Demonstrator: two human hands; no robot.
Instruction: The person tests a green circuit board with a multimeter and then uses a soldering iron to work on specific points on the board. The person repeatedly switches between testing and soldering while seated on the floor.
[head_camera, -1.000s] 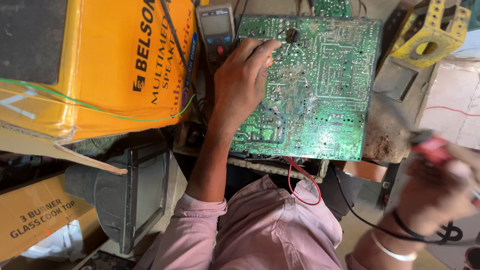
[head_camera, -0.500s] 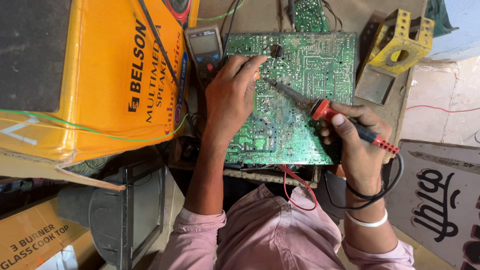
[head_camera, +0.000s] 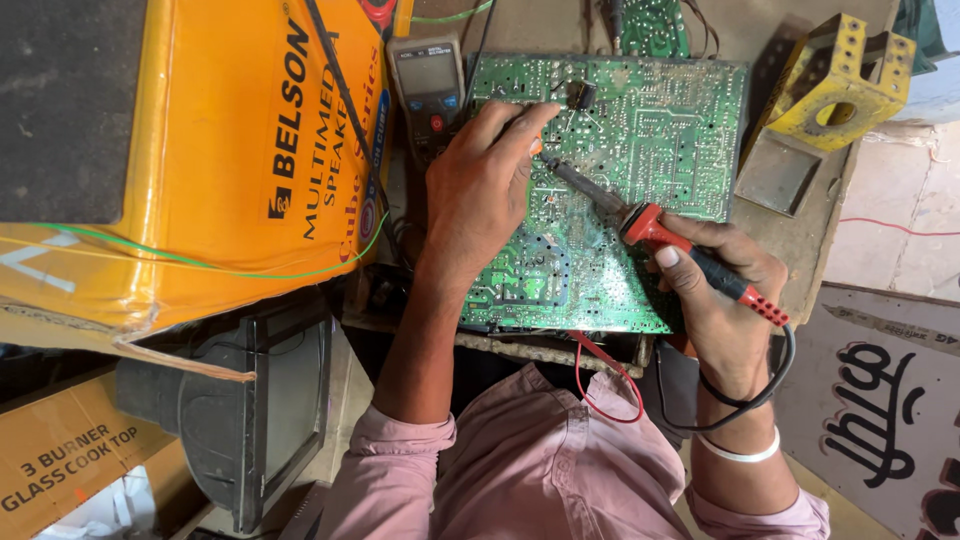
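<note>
Soldering is underway: the right hand (head_camera: 725, 300) grips the iron (head_camera: 650, 228), its tip on the board (head_camera: 640, 140) at eleven o'clock. The left hand (head_camera: 480, 190) lies spread, pressing the board; next calls for steadiness.

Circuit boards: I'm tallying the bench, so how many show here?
2: the large green circuit board under both hands, and a smaller green board at the top edge, partly cut off. Others may be hidden.

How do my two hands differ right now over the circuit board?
The left hand lies palm down on the green circuit board, fingers stretched toward a small black part. The right hand is curled around the red and black soldering iron. It wears a white bangle; the left wrist is bare. Both come from pink sleeves.
</note>
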